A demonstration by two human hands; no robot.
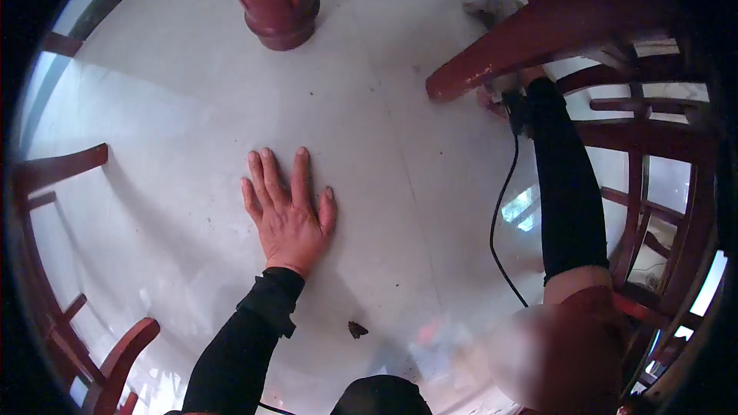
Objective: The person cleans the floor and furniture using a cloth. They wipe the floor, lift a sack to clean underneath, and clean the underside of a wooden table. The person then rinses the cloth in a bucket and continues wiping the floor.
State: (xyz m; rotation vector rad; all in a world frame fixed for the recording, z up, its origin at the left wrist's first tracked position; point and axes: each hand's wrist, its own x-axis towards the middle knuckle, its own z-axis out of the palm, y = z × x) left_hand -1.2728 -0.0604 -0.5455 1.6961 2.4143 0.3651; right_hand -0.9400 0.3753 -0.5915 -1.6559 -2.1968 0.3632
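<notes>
My left hand [292, 219] lies flat on the pale, shiny floor [369, 207], its fingers spread and nothing in it. A black sleeve covers that forearm. My right arm reaches forward on the right, also in a black sleeve. Most of my right hand [532, 74] is hidden behind a dark red wooden leg [492, 61], so its fingers do not show. Past that leg a crumpled greyish cloth [494, 6] lies on the floor close to the hidden hand. A black cable [496, 223] hangs in a curve from a small black device [513, 107] at my right wrist.
A thick red leg [284, 8] stands ahead. Red wooden chairs [638, 138] crowd the right side, and more chair legs [65, 169] line the left. A small dark brown scrap [357, 330] lies near my dark-clothed knee [380, 398]. Tiny specks dot the floor.
</notes>
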